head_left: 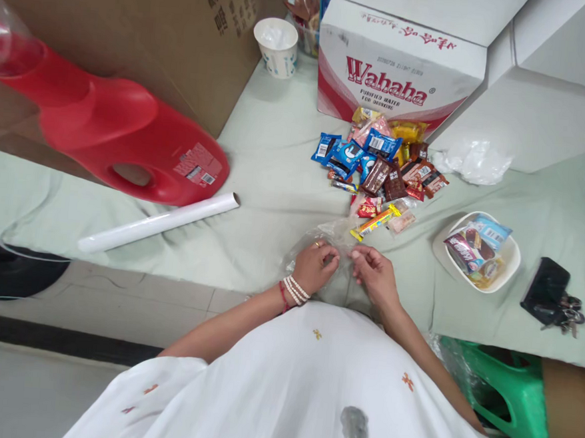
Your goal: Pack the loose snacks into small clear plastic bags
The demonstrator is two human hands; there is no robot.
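Observation:
My left hand (315,266) and my right hand (375,273) are close together at the near edge of the pale green table (270,171). Both have their fingers curled and pinch a clear plastic bag (324,238) that lies crumpled between and just beyond them. A pile of wrapped snacks (379,168), blue, brown, red and yellow packets, lies on the table just past my hands. A ring is on my left hand and bead bracelets are on that wrist.
A big red detergent jug (123,134) lies at left with a white roll (159,223) before it. A Wahaha carton (398,69) and paper cup (277,46) stand behind. At right: white bowl (512,261) with snacks, black pouch with keys (550,297), green stool (506,387).

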